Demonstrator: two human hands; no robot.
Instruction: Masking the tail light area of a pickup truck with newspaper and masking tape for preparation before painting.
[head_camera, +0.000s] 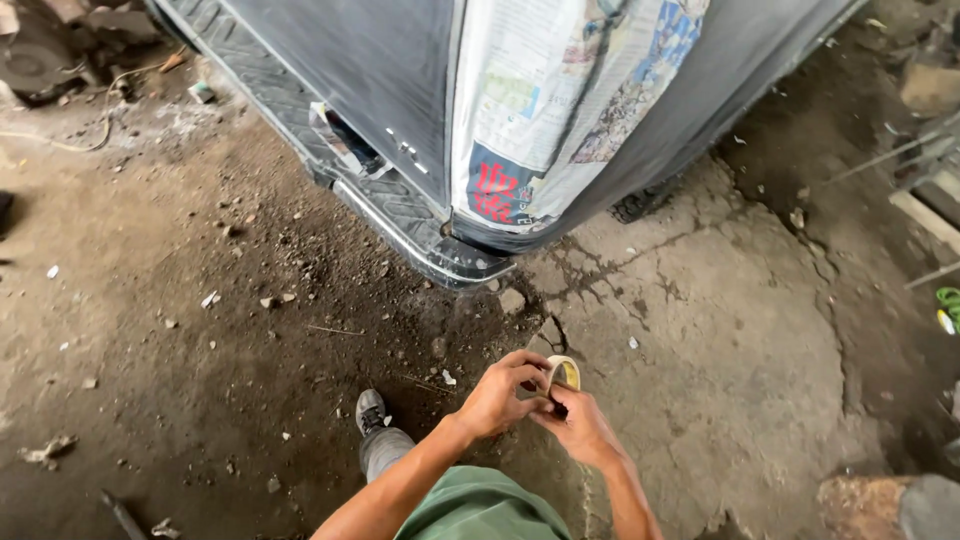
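Take the vehicle's dark corner (440, 130) as your landmark. Out to its left lies dirt floor (150, 300) strewn with small stones. Below it and slightly left, your grey shoe (370, 410) stands on the dirt. Directly below it, your left hand (497, 397) and right hand (578, 428) meet, fingers pinching a roll of tan tape (563, 374) between them. Newspaper (560, 100) covers the corner's right face, above cracked concrete (740, 340).
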